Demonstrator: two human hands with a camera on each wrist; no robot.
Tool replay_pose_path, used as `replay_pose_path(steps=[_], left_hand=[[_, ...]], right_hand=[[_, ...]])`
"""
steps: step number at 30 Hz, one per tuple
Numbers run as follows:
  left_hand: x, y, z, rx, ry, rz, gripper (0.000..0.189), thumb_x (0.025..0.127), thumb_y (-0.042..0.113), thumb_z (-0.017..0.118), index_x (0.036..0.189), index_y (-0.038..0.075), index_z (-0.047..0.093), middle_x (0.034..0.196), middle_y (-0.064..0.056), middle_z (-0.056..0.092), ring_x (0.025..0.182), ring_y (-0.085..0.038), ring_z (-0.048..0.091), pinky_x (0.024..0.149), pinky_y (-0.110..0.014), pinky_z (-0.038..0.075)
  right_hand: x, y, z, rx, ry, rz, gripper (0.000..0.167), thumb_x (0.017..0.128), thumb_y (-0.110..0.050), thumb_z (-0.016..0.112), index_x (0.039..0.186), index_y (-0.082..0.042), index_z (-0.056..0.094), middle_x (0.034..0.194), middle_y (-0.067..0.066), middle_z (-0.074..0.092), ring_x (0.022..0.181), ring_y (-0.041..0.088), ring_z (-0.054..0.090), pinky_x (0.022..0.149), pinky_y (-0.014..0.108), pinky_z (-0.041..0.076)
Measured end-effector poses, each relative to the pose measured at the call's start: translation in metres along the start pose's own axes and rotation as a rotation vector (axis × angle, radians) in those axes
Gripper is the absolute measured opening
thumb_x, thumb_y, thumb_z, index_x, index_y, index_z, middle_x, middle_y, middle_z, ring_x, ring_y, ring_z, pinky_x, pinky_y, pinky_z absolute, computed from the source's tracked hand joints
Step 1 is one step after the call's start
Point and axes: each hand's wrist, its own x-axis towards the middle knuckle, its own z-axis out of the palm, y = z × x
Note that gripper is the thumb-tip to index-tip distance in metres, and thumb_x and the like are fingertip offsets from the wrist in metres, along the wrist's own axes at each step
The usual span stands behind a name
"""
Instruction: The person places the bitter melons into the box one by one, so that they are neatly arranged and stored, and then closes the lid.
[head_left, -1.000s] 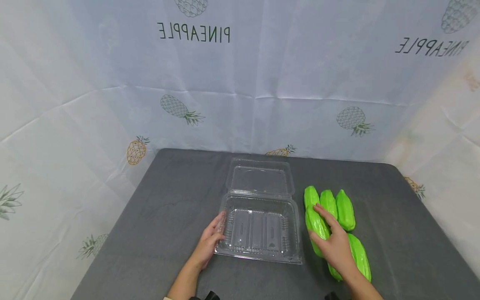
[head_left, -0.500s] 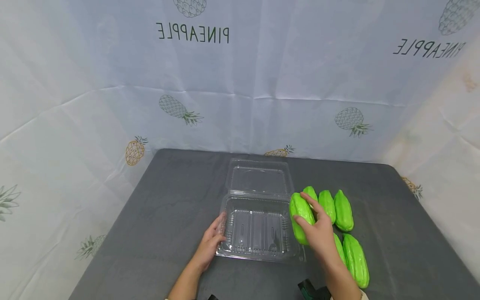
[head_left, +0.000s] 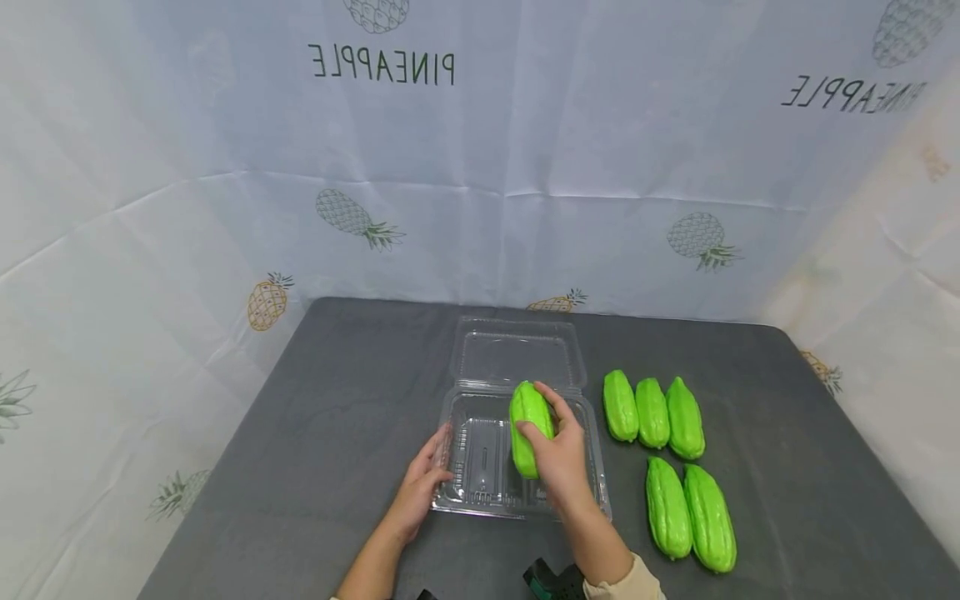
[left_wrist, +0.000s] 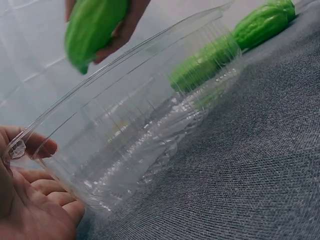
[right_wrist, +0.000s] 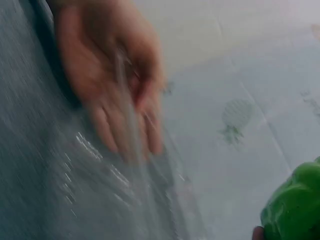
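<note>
An open clear plastic clamshell container (head_left: 472, 454) lies on the table with its lid folded back behind it. My left hand (head_left: 415, 487) grips its left rim; in the left wrist view the thumb hooks over the rim (left_wrist: 52, 112) and the fingers (left_wrist: 52, 195) lie along the outer wall. Above the container's base my right hand (head_left: 564, 458) holds a bright green, ridged bitter melon (head_left: 529, 429) between thumb and fingers. In the left wrist view the melon's pointed end hangs above the rim. The right wrist view shows only part of the held melon (right_wrist: 295, 205).
To the container's right lie several more bitter melons, three in a back row with one in its middle (head_left: 652, 412), and two in front (head_left: 669, 508). The dark grey table (head_left: 360, 375) meets a pineapple-printed curtain (head_left: 480, 242) at the back.
My right hand took hold of one bitter melon from the pile, lifted it and carried it left over the container. The left hand stays on the container's rim.
</note>
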Motion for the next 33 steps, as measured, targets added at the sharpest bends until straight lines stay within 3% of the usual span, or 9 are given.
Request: replay_pose_path(steps=[10, 20, 28, 33], left_hand=[[0.001, 0.0, 0.002, 0.037, 0.034, -0.022, 0.076, 0.077, -0.005, 0.045, 0.147, -0.002, 0.016, 0.156, -0.017, 0.011, 0.143, -0.031, 0.004, 0.096, 0.001, 0.02], [0.001, 0.001, 0.0, 0.035, 0.046, -0.096, 0.076, 0.078, -0.004, 0.044, 0.148, 0.002, 0.017, 0.156, -0.015, 0.014, 0.142, -0.033, 0.012, 0.091, -0.002, 0.029], [0.0, 0.002, 0.001, 0.044, 0.019, -0.077, 0.073, 0.08, -0.003, 0.042, 0.148, -0.002, 0.014, 0.152, -0.024, 0.019, 0.139, -0.039, 0.019, 0.091, -0.008, 0.036], [0.0, 0.0, 0.001, 0.048, 0.018, -0.072, 0.073, 0.08, -0.004, 0.039, 0.148, -0.002, 0.014, 0.154, -0.022, 0.016, 0.141, -0.036, 0.015, 0.092, -0.007, 0.034]], right_hand=[[-0.004, 0.012, 0.042, 0.088, 0.036, 0.002, 0.056, 0.083, -0.001, 0.058, 0.136, -0.012, 0.043, 0.13, 0.017, 0.05, 0.106, 0.026, 0.055, 0.077, 0.032, 0.052], [-0.004, 0.021, 0.063, 0.07, 0.0, 0.042, 0.058, 0.081, -0.003, 0.059, 0.136, -0.01, 0.044, 0.12, 0.019, 0.051, 0.099, 0.024, 0.054, 0.072, 0.03, 0.05], [-0.006, 0.029, 0.072, 0.097, -0.025, 0.056, 0.053, 0.084, -0.006, 0.057, 0.136, -0.008, 0.045, 0.122, 0.02, 0.051, 0.101, 0.024, 0.053, 0.074, 0.028, 0.047], [-0.007, 0.034, 0.074, 0.113, -0.04, 0.049, 0.05, 0.087, -0.008, 0.052, 0.136, -0.007, 0.044, 0.128, 0.018, 0.049, 0.104, 0.024, 0.049, 0.078, 0.027, 0.042]])
